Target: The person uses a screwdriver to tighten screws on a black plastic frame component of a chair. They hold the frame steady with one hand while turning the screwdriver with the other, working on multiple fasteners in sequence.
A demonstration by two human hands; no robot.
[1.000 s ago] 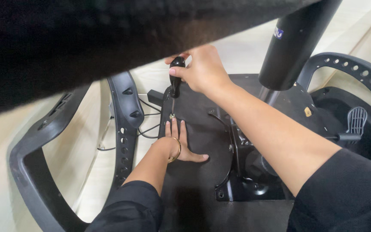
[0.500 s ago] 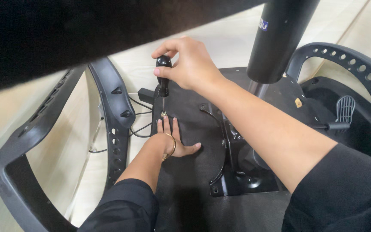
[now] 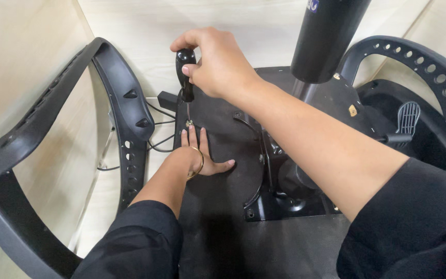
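Observation:
My right hand [image 3: 218, 62] grips the black handle of a screwdriver [image 3: 185, 77], held upright with its tip on a small screw [image 3: 188, 123] in the black underside of an upturned office chair seat [image 3: 218, 206]. My left hand [image 3: 198, 152] lies flat on that seat panel, fingers spread, fingertips just beside the screw. A gold bangle circles the left wrist. Both arms wear black sleeves.
A black gas-lift cylinder [image 3: 329, 39] rises from the metal seat mechanism [image 3: 285, 191]. Curved black plastic armrest frames stand at left [image 3: 125, 98] and right [image 3: 429, 67]. A lever paddle [image 3: 408, 118] sticks out right. Thin black cables [image 3: 156, 142] trail over the pale floor.
The dark blurred shape that covered the upper left has left the view. The view has shifted, and my right hand and the screwdriver now sit further left in it, tip still on the screw.

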